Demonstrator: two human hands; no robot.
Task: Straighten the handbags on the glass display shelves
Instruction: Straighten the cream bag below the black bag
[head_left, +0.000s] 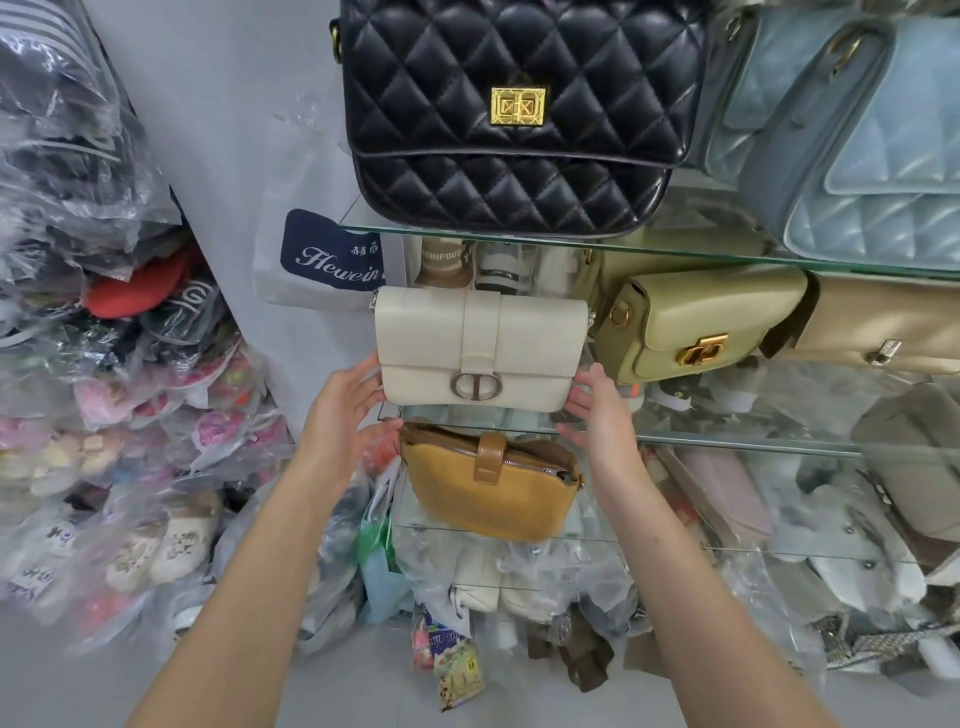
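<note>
A cream flap handbag (478, 348) with a silver round clasp stands on the middle glass shelf (727, 441), at its left end. My left hand (343, 405) is at the bag's lower left corner and my right hand (597, 415) at its lower right corner. Both have their fingers spread and the fingertips touch the bag's sides. An olive green bag (691, 322) with a gold clasp sits tilted just to the right. A black quilted bag (509, 114) stands on the upper shelf (701, 254). On the lower shelf (675, 545) leans a tan bag (488, 488).
Light blue quilted bags (857, 130) fill the upper right, and a beige bag (883, 332) lies beyond the olive one. Piles of plastic-wrapped shoes and clothes (104, 312) rise on the left. More wrapped goods (519, 623) crowd the floor under the shelves.
</note>
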